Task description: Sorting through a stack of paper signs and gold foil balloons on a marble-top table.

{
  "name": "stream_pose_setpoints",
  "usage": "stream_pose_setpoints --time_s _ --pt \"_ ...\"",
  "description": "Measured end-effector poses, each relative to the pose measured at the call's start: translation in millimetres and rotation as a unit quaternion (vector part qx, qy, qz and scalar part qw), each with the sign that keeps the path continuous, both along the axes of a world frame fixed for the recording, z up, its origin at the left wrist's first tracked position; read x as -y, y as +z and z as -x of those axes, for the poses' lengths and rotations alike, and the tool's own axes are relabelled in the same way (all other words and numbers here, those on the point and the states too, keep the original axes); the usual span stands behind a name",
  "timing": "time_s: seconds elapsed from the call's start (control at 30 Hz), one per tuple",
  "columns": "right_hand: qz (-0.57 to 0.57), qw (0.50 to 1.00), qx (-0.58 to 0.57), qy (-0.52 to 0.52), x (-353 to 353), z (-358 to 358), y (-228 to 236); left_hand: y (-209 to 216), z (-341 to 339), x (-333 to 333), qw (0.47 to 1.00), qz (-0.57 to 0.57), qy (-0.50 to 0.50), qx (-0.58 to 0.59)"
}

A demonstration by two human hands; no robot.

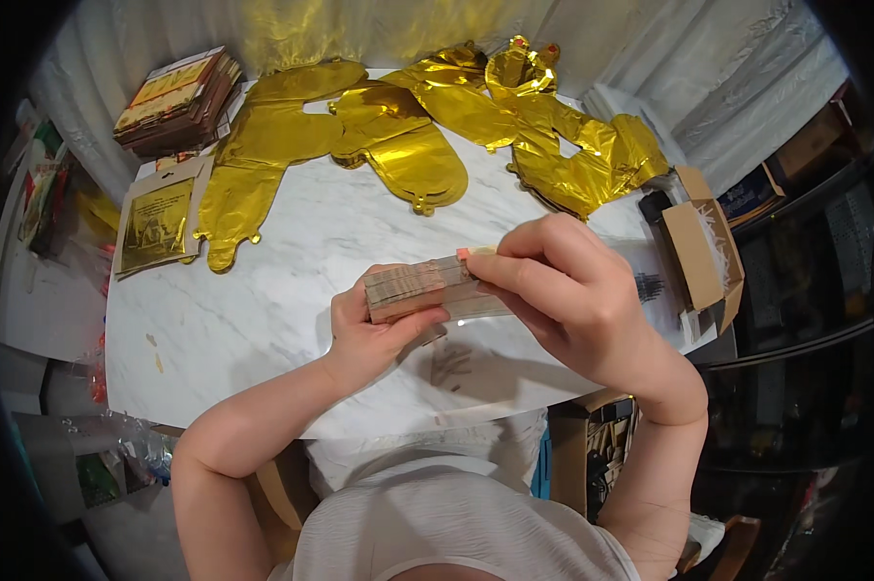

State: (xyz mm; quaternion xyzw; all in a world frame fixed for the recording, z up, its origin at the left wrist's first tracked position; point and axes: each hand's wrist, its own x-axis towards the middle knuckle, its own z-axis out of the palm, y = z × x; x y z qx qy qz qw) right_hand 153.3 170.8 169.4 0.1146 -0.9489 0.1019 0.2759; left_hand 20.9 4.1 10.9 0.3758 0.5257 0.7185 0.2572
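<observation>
Two hands meet over the middle of the marble table (262, 320), and between them sits a thick stack (413, 288) of thin tan cards, held up off the surface. Left hand (364, 334) cups it from below, thumb pressed along the near edge, fingers wrapped round the stack's left end. Right hand (563, 290) comes in from three o'clock, fingertips (480, 261) pinched on the top right corner of the stack, thumb tucked under. Both are grasping, no slack anywhere.

Up at twelve o'clock, a spread of flat gold foil balloons (398, 145) covers the far half of the table, some overlapping, the right-hand ones more crumpled. At ten o'clock lies a packet (158, 225) with a gold picture on its card, just beside the leftmost balloon. Further out at eleven o'clock, a pile of similar packets (175, 97) sits off the table's corner. Over at three o'clock, an open cardboard box (698, 247) stands on the table's right edge, white stuff inside.
</observation>
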Motion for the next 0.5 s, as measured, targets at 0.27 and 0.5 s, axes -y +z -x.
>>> stream_pose_setpoints --time_s 0.27,0.5 --pt "0.047 0.998 0.043 -0.017 7 -1 11 1 -1 -1 1.000 0.003 0.008 -0.002" --pt "0.081 0.987 0.136 -0.024 7 6 21 -2 0 -2 1.000 0.006 0.006 0.013"
